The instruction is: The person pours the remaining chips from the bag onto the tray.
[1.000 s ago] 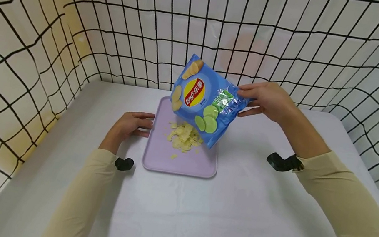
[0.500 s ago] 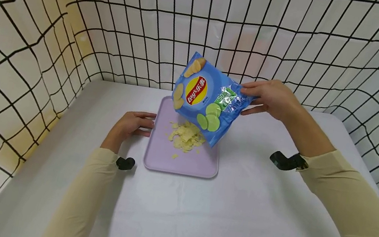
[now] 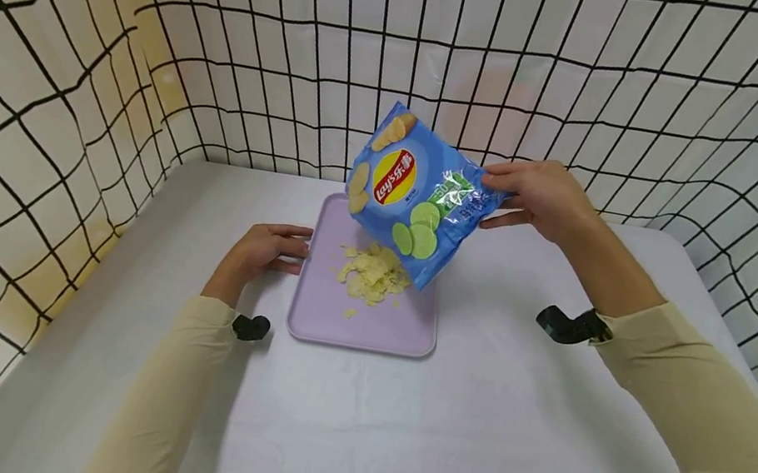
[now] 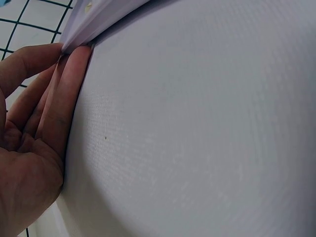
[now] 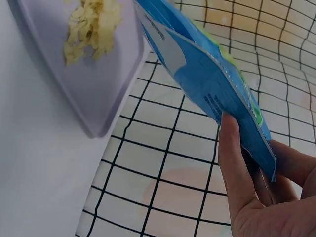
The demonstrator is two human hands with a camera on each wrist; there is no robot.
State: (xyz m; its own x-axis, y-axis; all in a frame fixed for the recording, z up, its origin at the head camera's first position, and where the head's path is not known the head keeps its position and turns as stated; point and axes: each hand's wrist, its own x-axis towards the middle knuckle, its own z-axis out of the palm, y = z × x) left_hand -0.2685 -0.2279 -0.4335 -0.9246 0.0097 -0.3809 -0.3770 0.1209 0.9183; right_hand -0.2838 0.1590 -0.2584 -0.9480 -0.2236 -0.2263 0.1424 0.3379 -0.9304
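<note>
A blue Lay's chip bag (image 3: 410, 184) is tilted above a lilac tray (image 3: 362, 333). My right hand (image 3: 538, 194) grips the bag by its right end; in the right wrist view, the thumb and fingers (image 5: 231, 155) press it from both faces. Broken potato chips (image 3: 374, 274) lie in a heap on the tray, beneath the bag's lower side. At the tray's left edge is my left hand (image 3: 266, 249). The left wrist view shows its thumb and fingertips pinching the tray's rim (image 4: 91, 30) close to the table surface.
The tray stands on a white-covered table (image 3: 374, 439). Black wire mesh (image 3: 450, 46) encloses the back and both sides. A small crumb (image 3: 349, 312) lies apart from the heap, towards the tray's front. Each sleeve cuff carries a black wrist camera (image 3: 250, 327).
The bag and both hands have shifted slightly right in the head view, along with the whole scene. The bag stays tilted, and the chip heap looks about the same.
</note>
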